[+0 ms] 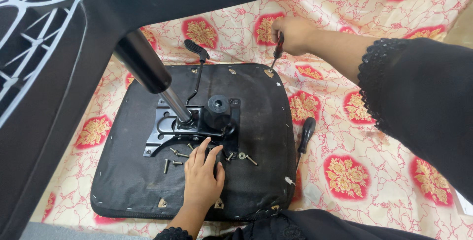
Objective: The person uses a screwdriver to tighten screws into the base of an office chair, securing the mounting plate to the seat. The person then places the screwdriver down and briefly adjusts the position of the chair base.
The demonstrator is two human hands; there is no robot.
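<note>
Overhead, right-hand fingers (290,30) enclose the screwdriver (277,50) handle.

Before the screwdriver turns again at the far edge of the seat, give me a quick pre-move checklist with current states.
1. Right hand gripping screwdriver: ok.
2. Tip seated at the bracket on the far edge: cannot tell, too small.
3. Left hand flat on the seat underside, steadying: ok.
4. Loose screws lying beside the left hand, on the seat: ok.
5. Spare screwdriver off the seat, on the cloth: ok.
</note>
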